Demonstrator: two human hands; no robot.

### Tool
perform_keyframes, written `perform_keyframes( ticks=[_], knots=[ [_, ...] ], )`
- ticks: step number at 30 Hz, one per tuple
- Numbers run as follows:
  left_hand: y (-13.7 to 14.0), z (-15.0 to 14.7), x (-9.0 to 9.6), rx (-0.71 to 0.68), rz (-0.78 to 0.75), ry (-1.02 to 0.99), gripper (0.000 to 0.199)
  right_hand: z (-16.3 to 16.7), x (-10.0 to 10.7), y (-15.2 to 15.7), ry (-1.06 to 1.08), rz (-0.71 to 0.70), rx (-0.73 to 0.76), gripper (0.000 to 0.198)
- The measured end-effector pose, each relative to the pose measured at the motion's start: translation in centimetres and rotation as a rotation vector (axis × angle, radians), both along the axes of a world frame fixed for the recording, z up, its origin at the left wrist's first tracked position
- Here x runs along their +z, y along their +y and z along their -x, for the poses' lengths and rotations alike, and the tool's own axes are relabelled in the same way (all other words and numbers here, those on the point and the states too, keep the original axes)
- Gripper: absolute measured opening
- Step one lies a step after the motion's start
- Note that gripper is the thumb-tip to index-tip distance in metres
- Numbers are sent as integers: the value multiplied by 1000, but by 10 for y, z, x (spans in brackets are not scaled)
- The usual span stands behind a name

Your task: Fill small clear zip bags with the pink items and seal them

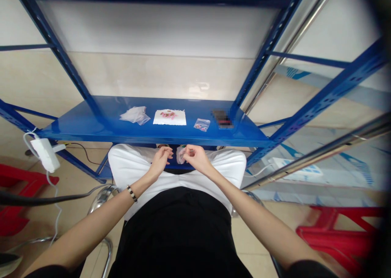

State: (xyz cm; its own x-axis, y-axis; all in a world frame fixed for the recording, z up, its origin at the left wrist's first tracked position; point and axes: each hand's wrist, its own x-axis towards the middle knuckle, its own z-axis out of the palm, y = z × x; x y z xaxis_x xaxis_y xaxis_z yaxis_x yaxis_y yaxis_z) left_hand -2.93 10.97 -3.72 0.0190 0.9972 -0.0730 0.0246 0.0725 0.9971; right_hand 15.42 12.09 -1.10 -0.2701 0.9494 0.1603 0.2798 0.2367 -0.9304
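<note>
Above my lap, in front of the shelf edge, my right hand [197,158] pinches a small clear plastic bag [180,155]. The bag hangs at the fingertips, and its contents are too small to make out. A short way to the left is my left hand [161,160], its fingers loosely bent and apart, with nothing visible in them. A beaded bracelet [132,193] circles that wrist. On the blue shelf [171,137] beyond lie a white sheet [180,120] bearing pink and brown small pieces [168,114], and a zip bag [202,125] of colourful bits.
A pile of clear bags [135,115] lies on the shelf's left side, and a blurred-out phone-like object [222,118] on its right. A white power strip [46,154] hangs at the left upright. Red stools [332,233] stand on both sides.
</note>
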Motion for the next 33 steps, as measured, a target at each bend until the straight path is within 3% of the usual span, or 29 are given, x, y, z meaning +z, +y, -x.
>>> perform_keyframes(
  ticks=[3,6,10,15,22,25,28,33],
  knots=[
    [1,-1,-9,-150,294,-302,28,-2,3,2,212,77,52,20],
    [-3,-2,-12,-240,379,-475,26,-4,6,3,270,119,53,18],
    [-3,1,-8,-164,309,-470,18,-8,7,4,248,152,39,14],
    [4,4,1,-83,211,-360,21,-8,9,6,294,131,-62,23],
    [21,19,15,38,80,-489,17,-17,17,16,365,66,-16,30],
    [50,38,34,124,-64,-504,18,-16,20,43,372,-70,-77,28],
    [92,52,58,215,-212,-465,17,1,25,90,336,-180,-140,26],
    [161,56,83,270,-262,-259,16,43,30,181,169,-280,-389,32]
  ],
)
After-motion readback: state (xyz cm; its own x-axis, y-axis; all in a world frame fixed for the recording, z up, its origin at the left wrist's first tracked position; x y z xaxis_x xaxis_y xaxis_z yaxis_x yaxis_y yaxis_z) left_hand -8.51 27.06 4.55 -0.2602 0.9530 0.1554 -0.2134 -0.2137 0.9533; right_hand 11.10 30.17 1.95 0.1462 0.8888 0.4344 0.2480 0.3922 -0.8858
